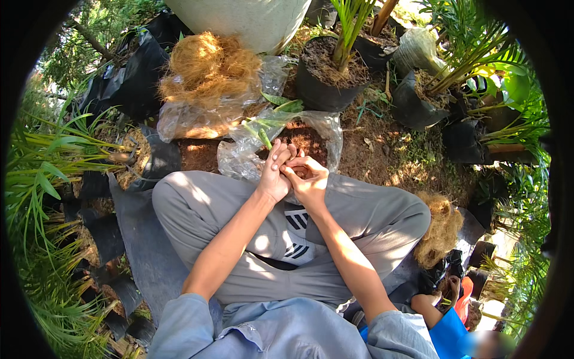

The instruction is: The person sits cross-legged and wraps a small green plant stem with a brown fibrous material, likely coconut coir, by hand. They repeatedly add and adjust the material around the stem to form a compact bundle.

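My left hand (pixel 275 172) and my right hand (pixel 309 177) meet at the fingers above my crossed shins. A green plant cutting (pixel 265 138) rises beside the fingertips of my left hand, its leaves pointing away from me; whether the fingers grip it cannot be told. My right thumb and forefinger curl together, and anything small between them is hidden. Just beyond both hands lies an opened clear plastic bag (pixel 332 134) with dark brown soil or coir (pixel 305 138) inside. Brown coconut fibre (pixel 208 67) is heaped on clear plastic beyond it.
A large pale pot (pixel 242 20) stands ahead. Black grow bags with palms, one (pixel 329 92) ahead right, line both sides. More fibre (pixel 438 229) lies by my right knee. Another person in a blue sleeve (pixel 448 334) sits close at lower right. A dark mat (pixel 143 242) lies under me.
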The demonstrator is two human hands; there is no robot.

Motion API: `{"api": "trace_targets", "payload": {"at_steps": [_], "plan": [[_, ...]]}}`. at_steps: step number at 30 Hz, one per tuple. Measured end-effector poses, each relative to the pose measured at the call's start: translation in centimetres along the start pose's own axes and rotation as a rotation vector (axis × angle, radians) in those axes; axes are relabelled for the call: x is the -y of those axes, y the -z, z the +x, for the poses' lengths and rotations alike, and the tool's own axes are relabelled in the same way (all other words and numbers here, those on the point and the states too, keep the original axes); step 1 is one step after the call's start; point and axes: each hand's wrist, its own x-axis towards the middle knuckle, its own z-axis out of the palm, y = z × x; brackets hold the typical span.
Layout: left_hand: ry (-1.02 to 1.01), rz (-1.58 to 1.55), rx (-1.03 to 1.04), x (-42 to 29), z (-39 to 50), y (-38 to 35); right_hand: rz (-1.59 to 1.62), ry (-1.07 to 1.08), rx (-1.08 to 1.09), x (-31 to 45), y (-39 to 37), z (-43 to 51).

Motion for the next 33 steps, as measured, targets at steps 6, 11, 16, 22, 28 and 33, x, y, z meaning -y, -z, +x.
{"api": "trace_targets", "payload": {"at_steps": [6, 11, 16, 22, 28, 33], "plan": [[0.003, 0.066, -0.024, 0.1, 0.2, 0.6, 0.140, -0.041, -0.047, -0.5, -0.2, -0.2], [-0.017, 0.050, 0.062, 0.0, 1.1, 0.1, -0.097, 0.109, -0.076, -0.2, -0.4, 0.2], [-0.075, 0.110, -0.077, 0.2, 1.0, -0.5, -0.386, 0.365, -0.041, 0.3, -0.2, 0.3], [-0.050, 0.112, -0.017, 0.3, 1.2, 1.4, -0.397, 0.397, 0.008, -1.3, -0.1, 0.3], [-0.045, 0.191, -0.147, 0.2, 1.7, 3.8, -0.423, 0.360, 0.022, -1.8, 0.1, 0.1], [-0.040, 0.191, -0.215, 0.2, 1.7, 2.5, -0.393, 0.293, -0.042, -1.4, -0.2, 0.3]]}}
